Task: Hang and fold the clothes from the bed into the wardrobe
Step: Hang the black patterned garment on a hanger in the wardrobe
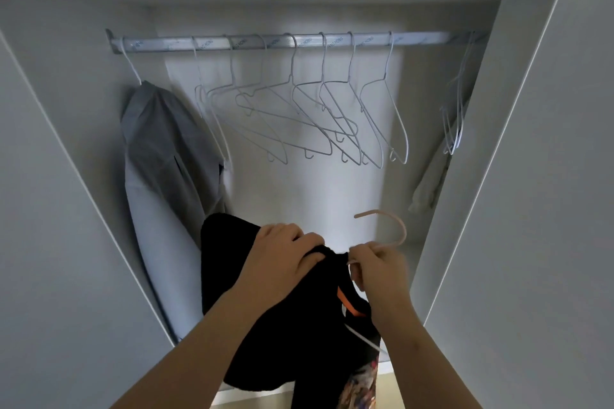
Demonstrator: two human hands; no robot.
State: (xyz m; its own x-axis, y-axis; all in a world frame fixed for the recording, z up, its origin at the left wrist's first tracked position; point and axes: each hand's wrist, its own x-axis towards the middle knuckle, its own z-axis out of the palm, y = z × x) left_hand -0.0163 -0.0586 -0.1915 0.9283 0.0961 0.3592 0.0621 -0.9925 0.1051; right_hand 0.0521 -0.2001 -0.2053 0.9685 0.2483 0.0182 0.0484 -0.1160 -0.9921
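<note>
Left hand (282, 256) grips the black garment (265, 335); right hand (378, 269) pinches the pink hanger (392, 229), below the rail (299, 41). One grey garment (162, 176) hangs; hanging remains.

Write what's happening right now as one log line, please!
step: fitting black garment onto pink hanger | left hand: grips garment | right hand: holds hanger | rail: grey garment, empty hangers
</note>
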